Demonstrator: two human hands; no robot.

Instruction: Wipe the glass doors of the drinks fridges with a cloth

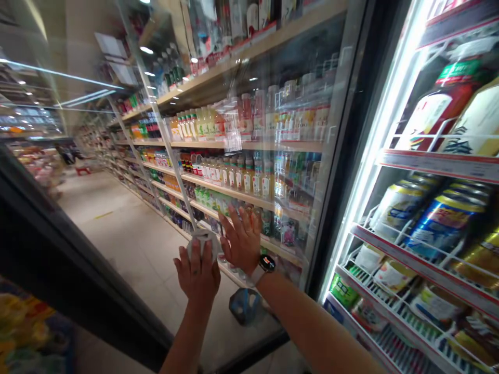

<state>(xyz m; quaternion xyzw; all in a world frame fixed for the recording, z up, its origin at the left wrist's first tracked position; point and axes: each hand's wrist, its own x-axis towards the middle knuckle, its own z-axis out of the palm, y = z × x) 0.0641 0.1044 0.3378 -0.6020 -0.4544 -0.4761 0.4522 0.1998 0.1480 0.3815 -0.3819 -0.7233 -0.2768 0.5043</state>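
Observation:
A glass door in a dark frame stands in front of me, with shelves behind the pane. My left hand holds a round greyish cloth against the glass, its fingers over the cloth. Just to the right and slightly higher, my right hand lies with spread fingers on the pane, holding nothing. A dark smartwatch is on the right wrist. The two hands are close together but apart.
A lit fridge with cans and bottles is on the right. Shelves of bottled drinks show through the glass. A dark container appears low behind the pane. Yellow goods are at bottom left, and an aisle floor runs back.

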